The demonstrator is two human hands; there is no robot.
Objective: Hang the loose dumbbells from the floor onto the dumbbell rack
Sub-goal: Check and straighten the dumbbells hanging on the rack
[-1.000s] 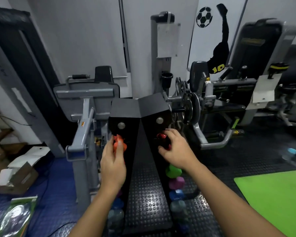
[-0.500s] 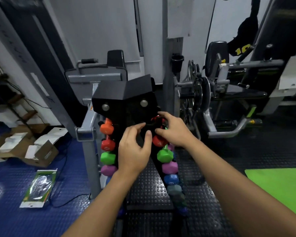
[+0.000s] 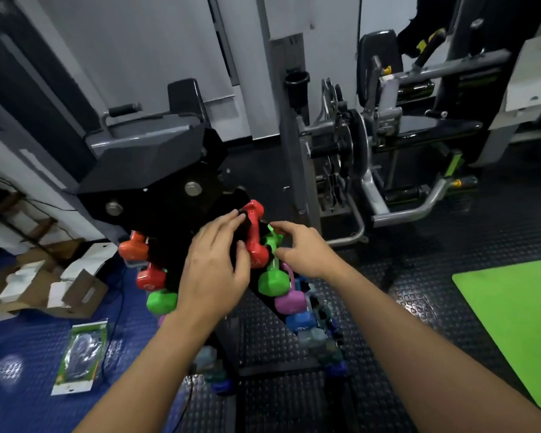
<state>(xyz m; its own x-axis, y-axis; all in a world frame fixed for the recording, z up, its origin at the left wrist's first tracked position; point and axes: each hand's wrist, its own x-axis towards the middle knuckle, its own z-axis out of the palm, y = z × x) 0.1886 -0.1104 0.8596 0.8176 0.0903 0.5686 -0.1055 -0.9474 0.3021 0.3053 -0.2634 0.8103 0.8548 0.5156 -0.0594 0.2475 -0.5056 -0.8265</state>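
A black A-frame dumbbell rack (image 3: 169, 195) stands on the studded floor in front of me. Its right post carries a red dumbbell (image 3: 256, 232), a green dumbbell (image 3: 270, 279), then a pink one (image 3: 291, 301) and a blue one (image 3: 300, 321). Orange (image 3: 133, 248), red (image 3: 150, 278) and green (image 3: 161, 301) dumbbells hang on the left post. My left hand (image 3: 213, 264) grips the right post beside the red dumbbell, thumb and fingers around the black bar. My right hand (image 3: 300, 248) hovers with loosely spread fingers by the green dumbbell's upper end, holding nothing.
A grey gym machine (image 3: 144, 142) stands just behind the rack on the left, and a weight machine (image 3: 341, 145) on the right. A green mat (image 3: 512, 323) lies at right. Cardboard boxes (image 3: 44, 285) and a plastic packet (image 3: 82, 351) lie on the blue floor.
My left hand left the orange dumbbell on the left post and came across to the right post. My right hand came off the red dumbbell and now sits by the green one. My view dropped.
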